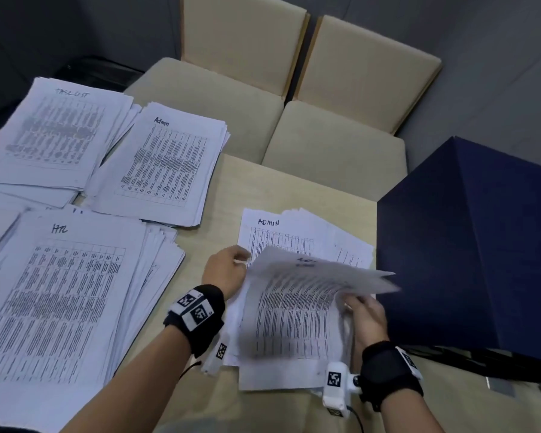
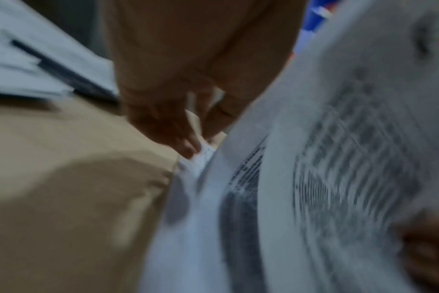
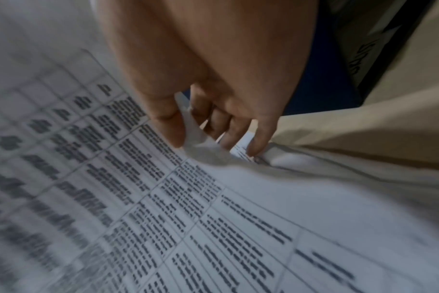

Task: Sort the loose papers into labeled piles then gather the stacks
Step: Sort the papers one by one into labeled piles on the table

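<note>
A loose pile of printed table sheets (image 1: 306,235) lies on the table in front of me, and its uncovered sheet is hand-labelled ADMIN. Above it curves one lifted sheet (image 1: 297,307), blurred by motion. My right hand (image 1: 361,304) pinches the sheet's right edge, thumb on top and fingers under it (image 3: 203,142). At the sheet's left edge my left hand (image 1: 231,267) has its thumb and fingertips closed on the paper (image 2: 201,142). Sorted piles lie to the left: Admin (image 1: 166,160), HR (image 1: 63,292) and a third with a blurred heading (image 1: 50,129).
A large dark blue box (image 1: 469,245) stands on the right, close to my right hand. Two beige chairs (image 1: 325,89) are pushed against the far edge of the tan table (image 1: 281,185). More sheets stick out under the HR pile at the far left.
</note>
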Demonstrator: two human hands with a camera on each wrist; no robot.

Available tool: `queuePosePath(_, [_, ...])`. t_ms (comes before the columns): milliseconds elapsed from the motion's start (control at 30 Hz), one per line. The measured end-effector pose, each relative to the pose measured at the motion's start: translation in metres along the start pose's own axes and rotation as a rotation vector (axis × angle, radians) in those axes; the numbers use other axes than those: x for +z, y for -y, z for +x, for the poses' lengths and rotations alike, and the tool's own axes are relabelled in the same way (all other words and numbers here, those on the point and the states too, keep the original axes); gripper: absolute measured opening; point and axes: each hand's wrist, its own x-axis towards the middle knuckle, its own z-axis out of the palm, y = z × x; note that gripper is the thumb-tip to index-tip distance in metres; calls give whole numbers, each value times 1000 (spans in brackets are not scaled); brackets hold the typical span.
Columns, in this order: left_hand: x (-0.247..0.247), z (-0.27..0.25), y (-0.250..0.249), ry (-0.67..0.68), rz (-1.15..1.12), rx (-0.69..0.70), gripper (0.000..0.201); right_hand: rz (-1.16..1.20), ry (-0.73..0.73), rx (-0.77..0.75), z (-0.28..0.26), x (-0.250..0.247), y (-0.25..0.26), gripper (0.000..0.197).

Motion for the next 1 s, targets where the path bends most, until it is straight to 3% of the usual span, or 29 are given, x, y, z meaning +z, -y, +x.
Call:
queuePosePath(67, [0, 4, 7, -147, 199, -92, 16, -40, 3, -42, -2, 1, 3, 18])
queuePosePath(133, [1, 5, 10, -102, 302, -153, 19, -72, -38, -76, 3, 1, 1, 23])
queuePosePath(233, [3, 8, 12, -77, 342, -133, 35, -80, -17, -90, 9, -1, -4, 47])
queuePosePath(367, [-4, 14, 8, -62, 559, -12, 41, -165, 13, -84, 8, -2, -5, 24])
queuePosePath(500, [-18, 11, -7, -70, 777, 99, 55, -49, -22, -70, 1, 6, 3, 23])
queuePosePath(600, [-23, 10, -7, -48, 648, 204, 44, 36, 9, -24, 1, 9, 3, 32])
queuePosePath(700, [-21, 5, -1, 7, 236, 303, 27, 58, 77, 0, 3, 10, 4, 33])
queuePosePath(800, [-21, -1, -2, 253, -144, 238, 32, -1, 53, -61, 4, 8, 3, 27])
queuePosePath(867, [-17, -1, 1, 327, -227, 160, 44, -80, 43, -83, 7, 5, -7, 16])
queuePosePath(933, [-11, 2, 5, 199, -138, 60, 45, -80, 16, -29, 9, 2, -15, 18])
queuePosePath(1000, [-5, 4, 7, -22, 60, -14, 23, -49, -54, 11, 7, 1, -14, 17])
